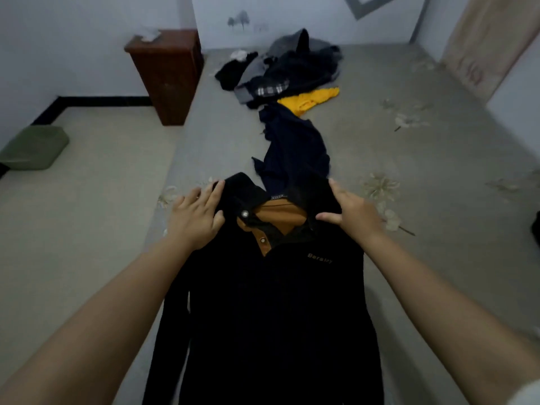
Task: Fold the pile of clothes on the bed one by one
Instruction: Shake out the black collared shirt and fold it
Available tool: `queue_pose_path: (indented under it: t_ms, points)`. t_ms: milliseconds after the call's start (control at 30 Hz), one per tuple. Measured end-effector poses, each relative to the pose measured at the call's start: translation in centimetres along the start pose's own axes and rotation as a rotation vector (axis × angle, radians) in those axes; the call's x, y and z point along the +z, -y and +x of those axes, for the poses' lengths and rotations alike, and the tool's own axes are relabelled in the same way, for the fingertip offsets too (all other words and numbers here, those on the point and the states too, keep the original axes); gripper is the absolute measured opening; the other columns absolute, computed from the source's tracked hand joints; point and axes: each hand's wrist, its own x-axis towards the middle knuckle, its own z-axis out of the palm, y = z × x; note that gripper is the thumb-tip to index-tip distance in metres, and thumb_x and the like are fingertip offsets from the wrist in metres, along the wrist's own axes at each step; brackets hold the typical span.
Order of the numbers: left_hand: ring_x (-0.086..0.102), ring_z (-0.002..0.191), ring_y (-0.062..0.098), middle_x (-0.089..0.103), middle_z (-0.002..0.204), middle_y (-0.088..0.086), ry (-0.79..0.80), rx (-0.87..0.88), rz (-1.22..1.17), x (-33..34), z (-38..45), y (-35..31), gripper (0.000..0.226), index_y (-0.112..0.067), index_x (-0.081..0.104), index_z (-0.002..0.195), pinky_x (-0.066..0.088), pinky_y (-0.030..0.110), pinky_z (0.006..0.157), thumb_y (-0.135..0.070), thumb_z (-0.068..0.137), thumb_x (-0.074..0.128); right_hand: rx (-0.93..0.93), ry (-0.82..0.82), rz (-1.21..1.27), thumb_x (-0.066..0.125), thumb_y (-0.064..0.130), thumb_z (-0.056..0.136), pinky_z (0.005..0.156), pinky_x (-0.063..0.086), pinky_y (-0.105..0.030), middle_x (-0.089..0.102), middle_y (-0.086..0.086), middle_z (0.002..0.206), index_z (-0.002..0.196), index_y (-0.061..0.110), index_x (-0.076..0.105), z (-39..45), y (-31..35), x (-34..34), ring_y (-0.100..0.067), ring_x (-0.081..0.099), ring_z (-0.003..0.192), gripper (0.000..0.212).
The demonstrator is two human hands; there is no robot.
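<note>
A black collared shirt (268,311) with an orange-brown inner collar and placket lies front up along the near part of the bed (409,229). My left hand (198,217) grips its left shoulder beside the collar. My right hand (350,211) pinches the right shoulder next to the collar. A dark navy garment (295,147) lies stretched out just beyond the shirt. Farther back sits the pile of clothes (289,68), dark and grey pieces with a plaid one, and a yellow garment (309,100) at its near edge.
A brown wooden nightstand (166,74) stands at the bed's far left corner with crumpled white material on top. A green basin (35,147) sits on the floor at the left. A dark object (536,229) shows at the right frame edge.
</note>
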Motion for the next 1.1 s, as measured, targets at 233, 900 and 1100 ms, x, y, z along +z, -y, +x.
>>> queue_pose_path:
  t_ms: [233, 900, 1100]
  points:
    - [0.034, 0.125, 0.028, 0.033, 0.148, 0.003, 0.184, -0.071, -0.043, 11.5, 3.9, 0.4, 0.091, -0.017, 0.011, 0.146, 0.026, 0.035, 0.093, -0.062, 0.07, -0.012, -0.15, -0.032, -0.091, 0.09, 0.033, 0.035, 0.032, 0.04, -0.018, 0.072, -0.015, 0.076, 0.1, -0.007, 0.067, 4.4, -2.8, 10.2, -0.023, 0.066, 0.05, 0.079]
    - [0.03, 0.13, 0.049, 0.037, 0.138, 0.03, 0.158, 0.033, -0.412, 27.7, 8.1, -5.8, 0.058, 0.002, 0.041, 0.133, 0.026, 0.06, 0.101, -0.033, 0.087, 0.037, 0.644, 0.034, 0.156, 0.053, 0.045, 0.084, 0.109, 0.026, -0.046, 0.034, -0.023, 0.142, 0.14, -0.002, 0.026, -0.9, -5.3, 25.3, -0.037, 0.032, 0.131, 0.078]
    - [0.022, 0.136, 0.04, 0.029, 0.146, 0.023, 0.313, 0.12, -0.374, 29.7, 3.4, -9.9, 0.061, -0.005, 0.038, 0.137, 0.016, 0.056, 0.108, -0.037, 0.088, 0.055, 0.81, 0.008, 0.164, 0.075, 0.034, 0.07, 0.102, 0.033, -0.057, 0.044, -0.032, 0.128, 0.103, -0.012, 0.056, -8.7, -2.6, 27.0, -0.046, 0.04, 0.122, 0.06]
